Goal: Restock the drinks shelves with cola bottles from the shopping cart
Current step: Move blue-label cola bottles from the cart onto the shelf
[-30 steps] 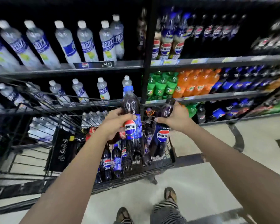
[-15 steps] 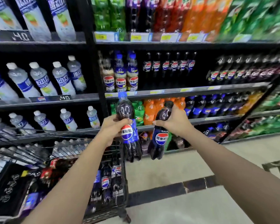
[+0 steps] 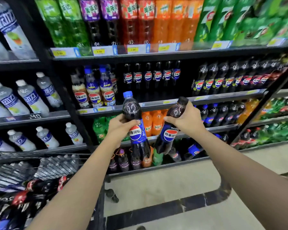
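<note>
**A:** Entry 1, left hand (image 3: 120, 126)?
**B:** Fingers and thumb curled round the shoulder of 1 blue-capped cola bottle (image 3: 135, 133). Bottle upright, label facing out.
**A:** Entry 2, right hand (image 3: 187, 119)?
**B:** Fingers wrapped round the neck and shoulder of 1 black-capped cola bottle (image 3: 169, 135). Bottle tilted, cap to the right, base to the left.
**A:** Location of the 2 bottles?
**B:** In the air, side by side, in front of the drinks shelves (image 3: 156, 104), level with the orange bottles (image 3: 152, 122). Bases near each other; contact cannot be told.
**A:** Shelf above them?
**B:** Shelved cola bottles (image 3: 156, 75), upright in a row.
**A:** Shopping cart (image 3: 56, 166)?
**B:** Lower left, beside the left forearm. Holds dark bottles (image 3: 37, 195), blurred.
</note>
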Motion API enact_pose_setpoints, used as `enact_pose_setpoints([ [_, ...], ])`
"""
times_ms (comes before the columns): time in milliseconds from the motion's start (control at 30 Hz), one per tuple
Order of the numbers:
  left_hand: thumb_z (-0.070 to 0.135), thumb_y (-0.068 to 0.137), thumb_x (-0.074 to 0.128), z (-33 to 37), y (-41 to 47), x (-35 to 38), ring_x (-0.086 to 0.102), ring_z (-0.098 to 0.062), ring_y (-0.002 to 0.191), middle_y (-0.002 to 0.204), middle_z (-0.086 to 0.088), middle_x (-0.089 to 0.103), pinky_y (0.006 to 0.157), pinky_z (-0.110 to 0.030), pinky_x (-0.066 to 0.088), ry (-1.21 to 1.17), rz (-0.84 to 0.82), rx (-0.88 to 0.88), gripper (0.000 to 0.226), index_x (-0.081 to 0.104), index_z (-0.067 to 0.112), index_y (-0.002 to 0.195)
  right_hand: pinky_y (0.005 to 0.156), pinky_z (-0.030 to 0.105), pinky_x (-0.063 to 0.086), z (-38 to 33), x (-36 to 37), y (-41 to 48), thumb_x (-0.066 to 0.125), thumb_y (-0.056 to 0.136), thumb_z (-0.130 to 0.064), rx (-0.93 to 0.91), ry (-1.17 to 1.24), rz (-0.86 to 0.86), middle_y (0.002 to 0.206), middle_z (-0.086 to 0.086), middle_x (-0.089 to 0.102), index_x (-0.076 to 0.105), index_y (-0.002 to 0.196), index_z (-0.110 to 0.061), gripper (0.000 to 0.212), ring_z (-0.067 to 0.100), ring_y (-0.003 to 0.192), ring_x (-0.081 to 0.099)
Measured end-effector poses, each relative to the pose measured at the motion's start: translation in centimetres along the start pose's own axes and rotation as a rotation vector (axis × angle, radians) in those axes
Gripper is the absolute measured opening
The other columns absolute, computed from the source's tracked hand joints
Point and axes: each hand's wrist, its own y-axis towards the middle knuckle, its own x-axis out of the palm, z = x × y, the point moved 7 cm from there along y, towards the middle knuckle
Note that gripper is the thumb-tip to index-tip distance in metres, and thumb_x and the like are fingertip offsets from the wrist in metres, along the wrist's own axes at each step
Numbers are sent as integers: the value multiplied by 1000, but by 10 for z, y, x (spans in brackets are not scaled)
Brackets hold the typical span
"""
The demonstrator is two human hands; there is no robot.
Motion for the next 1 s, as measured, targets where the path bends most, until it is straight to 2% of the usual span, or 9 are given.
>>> enact_pose_setpoints([
  [200, 8, 74, 79, 22, 62, 44, 68, -13, 75, 87, 1, 73, 61, -27, 53, 46, -22, 91, 21, 68, 18, 89, 73, 28, 43, 15, -7, 60, 85, 66, -41, -40, -28, 26, 95, 2, 53, 44, 107, -9, 65, 19, 88, 52],
  [300, 9, 71, 82, 37, 104, 66, 69, -12, 78, 88, 2, 73, 66, -25, 54, 113, -21, 180, 24, 68, 22, 86, 85, 34, 49, 26, -13, 104, 84, 64, -45, -59, 6, 80, 107, 4, 58, 46, 116, -10, 73, 23, 101, 56],
  [400, 6, 68, 84, 56, 147, 89, 65, -3, 73, 86, 6, 72, 68, -20, 53, 174, 4, 315, 30, 67, 23, 87, 98, 36, 45, 35, -20, 144, 82, 63, -51, -69, 3, 219, 120, 8, 59, 47, 124, -7, 84, 26, 115, 54],
  [533, 6, 63, 85, 67, 192, 114, 63, -3, 75, 90, 1, 72, 74, -22, 52, 226, 44, 439, 40, 67, 17, 98, 105, 29, 38, 42, -24, 186, 81, 65, -51, -80, 45, 355, 127, 11, 57, 45, 130, -1, 89, 22, 121, 51],
  [600, 12, 61, 85, 74, 203, 126, 65, -3, 82, 95, 5, 72, 80, -22, 52, 292, 33, 524, 48, 65, 19, 104, 97, 11, 33, 43, -23, 203, 82, 66, -46, -119, 94, 396, 118, 4, 58, 48, 124, -4, 79, 13, 110, 52],
  [667, 18, 63, 84, 77, 208, 139, 62, -1, 93, 105, 10, 68, 87, -15, 48, 387, 7, 590, 58, 61, 19, 116, 86, -5, 22, 46, -18, 216, 84, 68, -37, -136, 117, 380, 111, -5, 50, 48, 122, -4, 73, 4, 103, 44],
  [767, 16, 67, 85, 73, 219, 152, 49, 10, 102, 117, 13, 57, 87, 2, 35, 434, 4, 596, 74, 52, 14, 133, 85, -2, 22, 57, -6, 233, 84, 70, -34, -140, 96, 317, 109, -9, 44, 47, 123, -6, 71, 3, 103, 41],
  [900, 29, 62, 89, 69, 251, 160, 60, -6, 110, 119, 4, 66, 99, -29, 48, 441, 34, 566, 78, 56, 16, 131, 91, 8, 27, 75, 5, 253, 82, 71, -36, -160, 82, 227, 119, -3, 50, 45, 125, -9, 71, 6, 111, 45],
  [1000, 30, 57, 91, 60, 269, 163, 60, -11, 113, 121, 1, 66, 101, -35, 48, 462, 55, 522, 85, 54, 13, 132, 91, 8, 27, 82, 7, 265, 81, 73, -35, -184, 80, 194, 118, -7, 47, 45, 126, -10, 69, 1, 107, 41],
])
